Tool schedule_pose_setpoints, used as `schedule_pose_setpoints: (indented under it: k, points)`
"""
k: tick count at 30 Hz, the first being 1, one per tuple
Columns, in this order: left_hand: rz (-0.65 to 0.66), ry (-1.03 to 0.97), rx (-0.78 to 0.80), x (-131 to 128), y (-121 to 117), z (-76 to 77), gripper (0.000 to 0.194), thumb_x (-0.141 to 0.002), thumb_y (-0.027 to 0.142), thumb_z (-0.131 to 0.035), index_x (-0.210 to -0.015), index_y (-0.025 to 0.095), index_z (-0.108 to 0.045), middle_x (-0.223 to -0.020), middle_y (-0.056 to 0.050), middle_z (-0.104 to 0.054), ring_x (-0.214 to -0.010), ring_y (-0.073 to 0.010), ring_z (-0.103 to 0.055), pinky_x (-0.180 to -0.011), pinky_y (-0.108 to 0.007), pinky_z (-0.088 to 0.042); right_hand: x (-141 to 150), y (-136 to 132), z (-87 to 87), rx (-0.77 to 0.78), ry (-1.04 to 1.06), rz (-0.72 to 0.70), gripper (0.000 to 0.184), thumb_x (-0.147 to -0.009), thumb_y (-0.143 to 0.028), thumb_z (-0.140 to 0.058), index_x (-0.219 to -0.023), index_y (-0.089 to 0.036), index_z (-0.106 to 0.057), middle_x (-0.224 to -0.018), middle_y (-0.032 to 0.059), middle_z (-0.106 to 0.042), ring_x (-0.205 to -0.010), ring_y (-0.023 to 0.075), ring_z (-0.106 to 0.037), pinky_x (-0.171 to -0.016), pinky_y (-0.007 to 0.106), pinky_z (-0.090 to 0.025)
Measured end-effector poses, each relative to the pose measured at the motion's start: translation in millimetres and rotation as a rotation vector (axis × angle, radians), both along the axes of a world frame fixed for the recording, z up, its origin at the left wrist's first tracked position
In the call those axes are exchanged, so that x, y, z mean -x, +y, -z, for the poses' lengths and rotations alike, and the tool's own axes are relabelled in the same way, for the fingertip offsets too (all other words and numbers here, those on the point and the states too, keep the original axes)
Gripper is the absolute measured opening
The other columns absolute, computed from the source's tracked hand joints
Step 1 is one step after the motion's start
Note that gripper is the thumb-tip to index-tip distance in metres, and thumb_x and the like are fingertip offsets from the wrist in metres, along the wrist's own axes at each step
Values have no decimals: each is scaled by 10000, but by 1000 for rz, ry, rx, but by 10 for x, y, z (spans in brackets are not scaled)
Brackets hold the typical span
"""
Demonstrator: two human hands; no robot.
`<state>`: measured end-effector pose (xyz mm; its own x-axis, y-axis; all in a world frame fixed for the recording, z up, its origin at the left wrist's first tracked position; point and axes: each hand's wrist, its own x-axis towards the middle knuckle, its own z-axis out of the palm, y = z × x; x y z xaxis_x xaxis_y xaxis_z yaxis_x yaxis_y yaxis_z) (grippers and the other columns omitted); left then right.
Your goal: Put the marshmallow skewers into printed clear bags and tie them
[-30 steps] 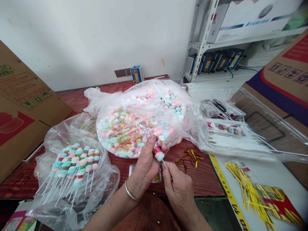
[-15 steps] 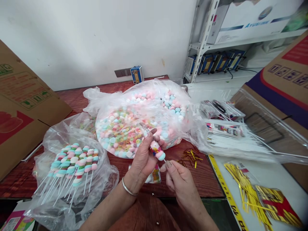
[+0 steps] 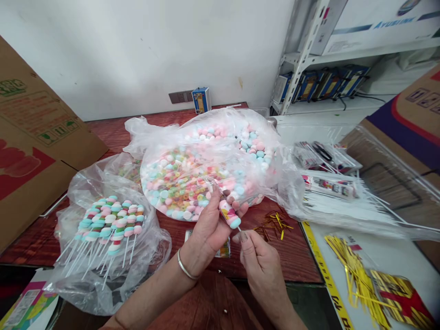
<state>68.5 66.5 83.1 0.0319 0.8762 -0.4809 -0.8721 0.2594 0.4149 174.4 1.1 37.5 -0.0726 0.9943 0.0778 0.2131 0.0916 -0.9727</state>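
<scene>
In the middle of the head view, my left hand [image 3: 209,229] is closed around a marshmallow skewer [image 3: 229,214] in a printed clear wrapper. Pink and light blue candy shows at its lower end. A bracelet circles my left wrist. My right hand [image 3: 259,256] pinches the white stick just below the candy. Beneath my hands, a stack of printed wrappers [image 3: 225,248] lies partly hidden on the table. To the left, several finished marshmallow skewers [image 3: 112,222] lie on a crumpled plastic bag [image 3: 144,270], their sticks pointing toward me.
Large clear bags of marshmallows and gummy rings [image 3: 185,183] fill the table centre. Gold twist ties [image 3: 277,224] lie at right, more [image 3: 357,270] on the white surface. White sticks [image 3: 333,206] rest in a clear tray. Cardboard boxes [image 3: 37,137] flank both sides; shelving [image 3: 302,64] stands behind.
The camera view has shifted slightly, so the scene sits a little to the right. The wrapper now covers more of the candy in my left hand; my right hand stays on the stick.
</scene>
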Motion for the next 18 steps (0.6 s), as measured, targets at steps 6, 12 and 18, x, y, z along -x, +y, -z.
schedule_pose_setpoints:
  k: [6,12,18]
  points:
    - [24,187,-218,-126,-130,77,270,-828,385,-731,-890,161,-592,-649,34,-587,-598,-98,-606,-727,-248,-531,18,32,6,-125,-237,76,329,-1004,-372,-405,-785,-209,-588,-660,22,-636,-569,161,-557,-539,256,-346]
    - [66,237,-240,-136,-166,166,301,-798,414,-752,-816,154,-601,-642,13,-601,-639,-117,-612,-703,-238,-498,-55,-27,9,-66,-112,45,314,-998,-375,-431,-856,-204,-652,-703,19,-671,-611,167,-604,-567,239,-425]
    - [161,335,-201,-294,-401,344,271,-814,409,-726,-878,147,-704,-746,-47,-690,-757,-166,-644,-761,-260,-492,22,24,166,127,214,108,379,-929,-508,-541,-1072,-187,-683,-1110,118,-712,-976,241,-651,-851,328,-503]
